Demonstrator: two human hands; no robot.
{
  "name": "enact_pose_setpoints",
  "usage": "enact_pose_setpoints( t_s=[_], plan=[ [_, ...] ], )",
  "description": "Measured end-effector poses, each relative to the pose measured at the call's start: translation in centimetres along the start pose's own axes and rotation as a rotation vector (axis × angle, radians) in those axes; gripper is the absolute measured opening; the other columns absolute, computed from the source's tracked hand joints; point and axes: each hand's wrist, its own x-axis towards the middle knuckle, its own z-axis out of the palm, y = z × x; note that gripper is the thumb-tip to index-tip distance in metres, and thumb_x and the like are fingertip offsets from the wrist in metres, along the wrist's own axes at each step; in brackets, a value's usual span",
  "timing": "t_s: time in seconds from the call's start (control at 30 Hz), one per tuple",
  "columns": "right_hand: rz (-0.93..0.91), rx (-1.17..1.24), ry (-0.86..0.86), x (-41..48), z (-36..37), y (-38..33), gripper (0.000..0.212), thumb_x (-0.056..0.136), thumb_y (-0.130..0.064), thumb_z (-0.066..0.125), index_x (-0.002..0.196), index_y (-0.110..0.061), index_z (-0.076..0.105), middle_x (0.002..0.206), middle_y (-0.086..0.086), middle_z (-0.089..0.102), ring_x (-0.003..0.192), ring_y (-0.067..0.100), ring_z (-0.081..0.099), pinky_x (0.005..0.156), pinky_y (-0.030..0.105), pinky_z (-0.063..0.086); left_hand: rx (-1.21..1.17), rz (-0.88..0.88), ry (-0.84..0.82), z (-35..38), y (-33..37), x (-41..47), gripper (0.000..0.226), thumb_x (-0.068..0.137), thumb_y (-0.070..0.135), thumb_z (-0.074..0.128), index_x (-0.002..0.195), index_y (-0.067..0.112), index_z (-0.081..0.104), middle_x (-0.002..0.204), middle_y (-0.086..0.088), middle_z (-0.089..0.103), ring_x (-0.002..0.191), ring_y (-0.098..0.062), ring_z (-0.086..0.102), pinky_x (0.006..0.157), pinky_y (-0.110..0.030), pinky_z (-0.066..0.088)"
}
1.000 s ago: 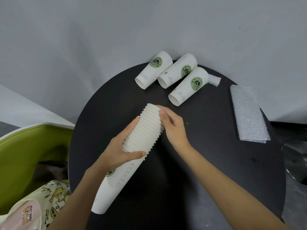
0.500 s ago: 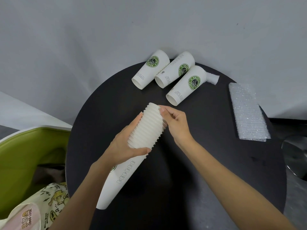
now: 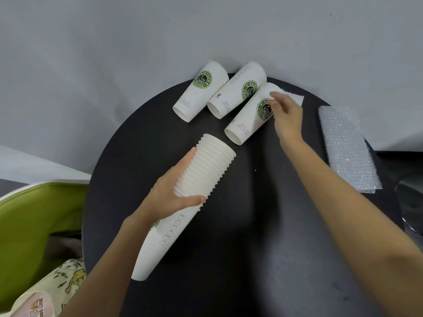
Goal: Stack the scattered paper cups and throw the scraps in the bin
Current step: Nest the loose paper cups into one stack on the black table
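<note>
My left hand (image 3: 170, 197) grips a long stack of white paper cups (image 3: 206, 170), held tilted above the round black table (image 3: 251, 225) with its rims pointing up and away. Three loose cups with green logos lie on their sides at the table's far edge: a left cup (image 3: 196, 92), a middle cup (image 3: 233, 92) and a right cup (image 3: 247, 117). My right hand (image 3: 286, 117) is at the right cup, fingers curled over its upper side; how firmly it holds is unclear. A white paper scrap (image 3: 297, 99) peeks out behind that hand.
A sheet of bubble wrap (image 3: 345, 147) lies on the table's right side. A green bin with a white rim (image 3: 34, 213) stands at the left, holding a printed cloth bag (image 3: 64, 280). A grey wall rises behind. A metal object (image 3: 412, 202) is at the right edge.
My right hand has left the top of the stack and reached out to the right loose cup. My left hand still holds the stack in about the same place.
</note>
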Motion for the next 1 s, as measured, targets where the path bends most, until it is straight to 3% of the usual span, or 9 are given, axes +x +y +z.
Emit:
enact_pose_setpoints(
  t_s=[0.13, 0.33, 0.47, 0.6, 0.73, 0.9, 1.0],
  plan=[
    [-0.058, -0.163, 0.065, 3.0, -0.4, 1.2, 0.032, 0.095, -0.017, 0.048, 0.125, -0.018, 0.058, 0.114, 0.0, 0.054, 0.1, 0.006, 0.052, 0.091, 0.015, 0.041, -0.004, 0.004, -0.003, -0.2, -0.2, 0.9, 0.102, 0.062, 0.058, 0.073, 0.141, 0.065, 0.008, 0.145, 0.042, 0.023, 0.137, -0.005, 0.033, 0.113, -0.05, 0.035],
    [-0.179, -0.386, 0.096, 5.9, -0.3, 2.1, 0.031, 0.094, -0.025, 0.05, 0.123, -0.02, 0.059, 0.116, 0.012, 0.053, 0.107, 0.024, 0.052, 0.095, 0.029, 0.042, 0.009, 0.004, -0.007, -0.2, -0.6, 1.4, 0.101, 0.064, 0.055, 0.074, 0.139, 0.069, 0.007, 0.142, 0.048, 0.021, 0.136, -0.002, 0.033, 0.114, -0.047, 0.035],
    [-0.189, -0.466, 0.093, 6.9, -0.2, 1.8, 0.036, 0.091, -0.028, 0.054, 0.126, -0.021, 0.057, 0.121, 0.013, 0.046, 0.115, 0.025, 0.043, 0.096, 0.019, 0.031, 0.021, 0.003, -0.011, -0.1, -1.0, 1.4, 0.101, 0.062, 0.058, 0.072, 0.139, 0.069, 0.007, 0.142, 0.048, 0.02, 0.135, -0.001, 0.032, 0.114, -0.047, 0.035],
    [-0.188, -0.538, -0.012, 7.7, -0.3, 1.5, 0.037, 0.092, -0.026, 0.053, 0.128, -0.018, 0.056, 0.132, 0.013, 0.042, 0.124, 0.028, 0.037, 0.105, 0.026, 0.028, 0.003, -0.007, 0.004, 0.0, -1.2, 1.4, 0.103, 0.061, 0.059, 0.073, 0.141, 0.066, 0.009, 0.145, 0.043, 0.022, 0.137, -0.004, 0.032, 0.114, -0.048, 0.035],
    [-0.172, -0.515, -0.016, 7.2, -0.3, 1.4, 0.027, 0.092, -0.023, 0.054, 0.116, -0.012, 0.059, 0.126, 0.008, 0.052, 0.118, 0.022, 0.045, 0.091, 0.019, 0.028, -0.004, -0.007, 0.003, -0.1, -1.3, 1.4, 0.103, 0.061, 0.058, 0.073, 0.142, 0.064, 0.009, 0.145, 0.043, 0.021, 0.137, -0.003, 0.032, 0.115, -0.047, 0.034],
    [-0.063, -0.328, -0.063, 5.2, -0.6, 1.4, 0.017, 0.094, -0.019, 0.053, 0.102, -0.007, 0.06, 0.108, 0.001, 0.062, 0.096, 0.007, 0.051, 0.085, 0.018, 0.039, 0.01, -0.005, 0.008, -0.3, -1.5, 1.0, 0.103, 0.062, 0.057, 0.074, 0.14, 0.068, 0.008, 0.144, 0.046, 0.02, 0.136, -0.002, 0.031, 0.115, -0.042, 0.033],
    [-0.053, -0.312, -0.07, 4.2, -0.9, 1.3, 0.017, 0.095, -0.014, 0.049, 0.1, -0.004, 0.062, 0.101, -0.001, 0.063, 0.089, 0.006, 0.053, 0.076, 0.009, 0.04, 0.027, 0.002, 0.008, -0.4, -1.7, 0.6, 0.104, 0.069, 0.046, 0.081, 0.138, 0.069, 0.007, 0.139, 0.051, 0.019, 0.134, -0.001, 0.031, 0.115, -0.04, 0.032]
  ],
)
